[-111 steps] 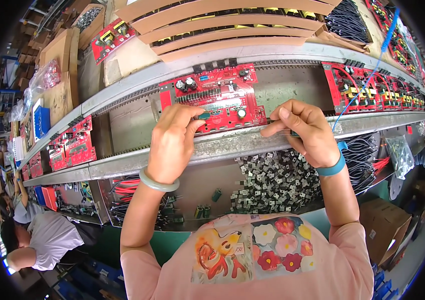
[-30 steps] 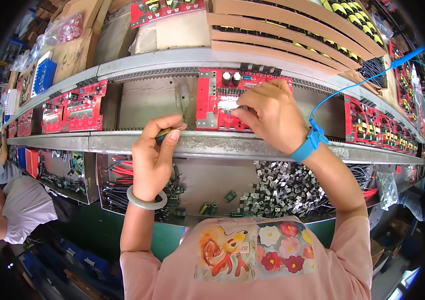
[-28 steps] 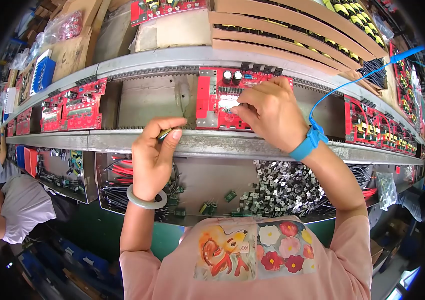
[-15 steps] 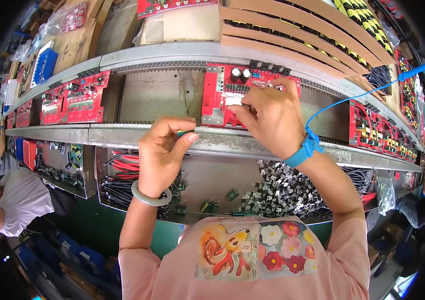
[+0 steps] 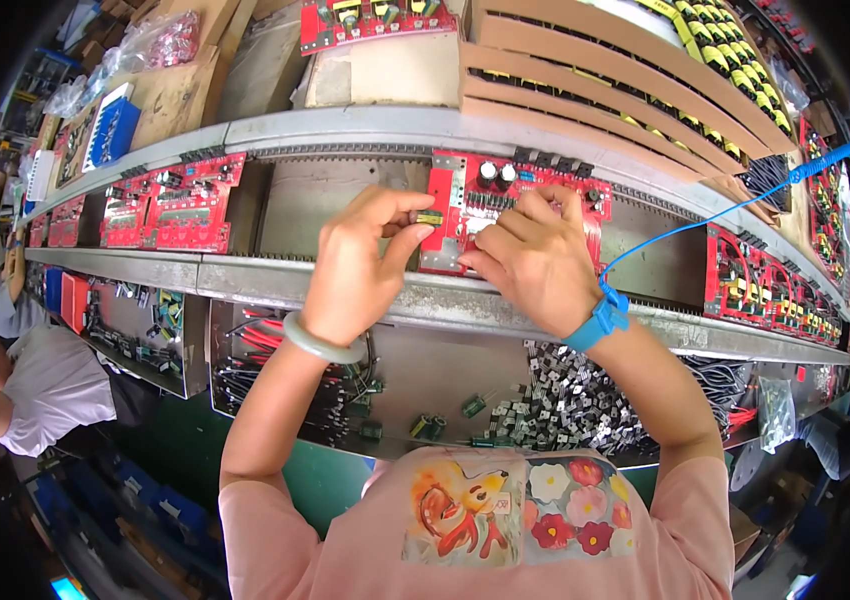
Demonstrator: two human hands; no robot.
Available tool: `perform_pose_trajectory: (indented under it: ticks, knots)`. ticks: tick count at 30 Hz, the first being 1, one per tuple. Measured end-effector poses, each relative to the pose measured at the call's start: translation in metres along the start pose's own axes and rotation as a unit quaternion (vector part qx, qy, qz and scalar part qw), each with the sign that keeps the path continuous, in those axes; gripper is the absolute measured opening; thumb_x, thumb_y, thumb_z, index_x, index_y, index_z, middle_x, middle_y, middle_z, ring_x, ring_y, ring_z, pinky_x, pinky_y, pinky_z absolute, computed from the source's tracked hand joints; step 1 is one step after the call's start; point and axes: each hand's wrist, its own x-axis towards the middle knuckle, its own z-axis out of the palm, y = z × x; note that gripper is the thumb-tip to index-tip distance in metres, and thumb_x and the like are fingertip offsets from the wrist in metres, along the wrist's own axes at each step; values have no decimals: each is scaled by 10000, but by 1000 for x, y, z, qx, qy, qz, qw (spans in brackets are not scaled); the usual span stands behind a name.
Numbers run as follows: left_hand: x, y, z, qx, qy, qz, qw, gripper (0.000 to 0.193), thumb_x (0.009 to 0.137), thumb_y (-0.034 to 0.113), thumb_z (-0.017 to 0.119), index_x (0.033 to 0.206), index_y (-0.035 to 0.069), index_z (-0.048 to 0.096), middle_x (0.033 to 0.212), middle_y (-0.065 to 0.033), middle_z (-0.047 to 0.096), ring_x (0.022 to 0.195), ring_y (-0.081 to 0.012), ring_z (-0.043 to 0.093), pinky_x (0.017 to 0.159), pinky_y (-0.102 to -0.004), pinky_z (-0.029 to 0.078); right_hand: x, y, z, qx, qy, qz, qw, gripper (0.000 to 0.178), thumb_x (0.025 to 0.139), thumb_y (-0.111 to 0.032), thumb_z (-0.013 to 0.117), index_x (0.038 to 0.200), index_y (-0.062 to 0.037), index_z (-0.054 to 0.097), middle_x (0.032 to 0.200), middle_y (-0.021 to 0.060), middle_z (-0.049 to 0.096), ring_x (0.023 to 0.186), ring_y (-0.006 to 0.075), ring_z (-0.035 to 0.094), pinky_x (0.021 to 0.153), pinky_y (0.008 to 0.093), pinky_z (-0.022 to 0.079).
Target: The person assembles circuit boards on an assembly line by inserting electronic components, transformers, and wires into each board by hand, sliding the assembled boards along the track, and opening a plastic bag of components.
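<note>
Pinched between the thumb and fingertips of my left hand (image 5: pixel 360 255) is a small green capacitor (image 5: pixel 430 217) with a yellow stripe, held over the left end of a red circuit board (image 5: pixel 439 188). My right hand (image 5: pixel 535 260) is bent over the middle of the same board, fingers curled and thumb low near its surface. Whatever those fingers hold, if anything, is hidden under the hand. Two round capacitors with pale tops (image 5: pixel 496 175) stand on the board beyond the right hand. A blue wrist strap (image 5: pixel 600 322) circles my right wrist.
Below the metal rail (image 5: pixel 285 277), a tray holds loose transistors (image 5: pixel 575 400), capacitors (image 5: pixel 478 403) and red wires (image 5: pixel 263 340). More red boards lie along the track at left (image 5: pixel 190 215) and right (image 5: pixel 760 280). A blue cord (image 5: pixel 705 226) runs from the strap. Cardboard dividers (image 5: pixel 585 90) stand behind.
My left hand has moved up and right with the capacitor, from over the front rail to the board's left end. My right hand stays over the board, its fingers slightly shifted.
</note>
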Motion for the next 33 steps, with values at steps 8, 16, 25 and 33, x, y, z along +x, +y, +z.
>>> perform_pose_trajectory:
  ticks: [8,16,25,33]
  knots:
    - [14,-5,7,62,-23,16,998,203,869,-29,758,1065,-29,705,938,-144,715,809,-214,726,745,-322,593,-5,0,1,27,13,26,999,218,761,-277,842,814,-117,703,735,16,632,839,217,587,983,481,392]
    - [17,-6,7,71,-24,47,996,218,857,-33,764,1069,-28,712,898,-140,716,820,-227,730,726,-314,582,-5,1,3,41,6,37,998,216,787,-295,833,821,-126,703,739,7,629,828,208,582,1016,480,373]
    - [23,6,8,118,-90,142,979,251,864,-63,723,1113,-35,705,989,-175,693,805,-330,697,719,-392,559,-6,2,6,44,5,39,998,220,794,-290,835,809,-126,687,732,2,621,821,205,579,1008,482,376]
    - [15,-6,21,148,-1,175,973,209,863,-46,747,1064,-18,694,964,-157,691,803,-318,698,697,-377,567,-6,2,7,49,21,36,998,230,778,-265,836,779,-125,654,749,-1,626,826,201,582,990,490,393]
